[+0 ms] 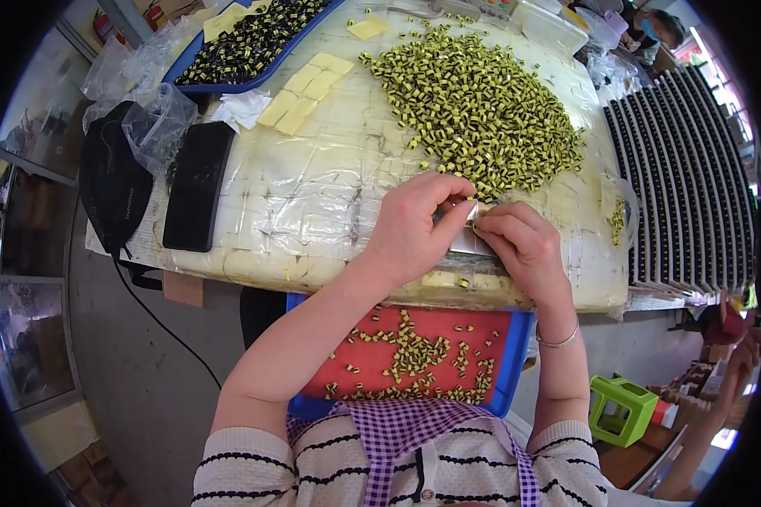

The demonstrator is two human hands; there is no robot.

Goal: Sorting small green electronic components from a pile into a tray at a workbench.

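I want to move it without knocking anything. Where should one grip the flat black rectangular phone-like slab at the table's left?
Probably grip the flat black slab by its two long edges, coming from above: it lies flat, and its near end slightly overhangs the plastic-covered table.

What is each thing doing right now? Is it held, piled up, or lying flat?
Left hand: pinching a small part.
Right hand: pinching that same part.
Small yellow-and-black parts: heaped loose on the table.
Flat black phone: lying flat, screen dark.
Red-lined blue tray: holds scattered parts.
Clear plastic bag: crumpled.
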